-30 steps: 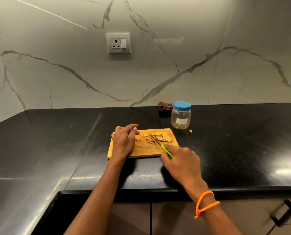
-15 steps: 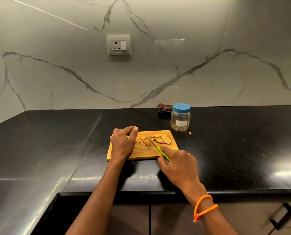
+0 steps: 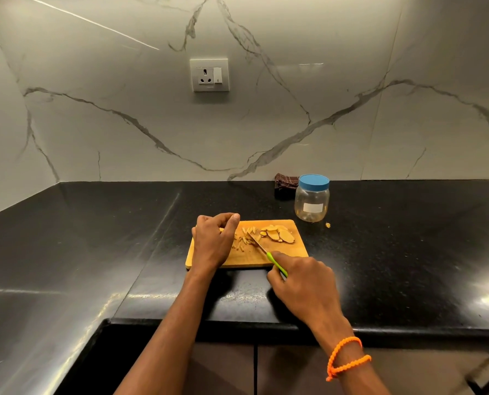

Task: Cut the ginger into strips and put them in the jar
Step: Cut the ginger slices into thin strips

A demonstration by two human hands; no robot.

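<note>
A wooden cutting board [image 3: 283, 253] lies on the black counter. Ginger slices [image 3: 279, 234] are piled at its far right, and several cut strips [image 3: 244, 238] lie in the middle. My left hand [image 3: 212, 242] rests curled on the board's left part, and a small yellow ginger piece [image 3: 221, 230] shows under its fingers. My right hand [image 3: 303, 283] grips a green-handled knife [image 3: 276, 263]. Its blade points up-left and meets the board beside the strips. A clear jar [image 3: 311, 203] with a blue lid on stands just behind the board's right corner.
A dark folded cloth [image 3: 285, 182] lies against the marble wall, left of the jar. One stray ginger bit [image 3: 328, 224] sits on the counter [image 3: 408, 252] near the jar. A wall socket [image 3: 209, 75] is above. The counter's front edge runs below my wrists.
My right hand and the knife have drawn back slightly toward me along the board. My left hand has stayed in place over the ginger.
</note>
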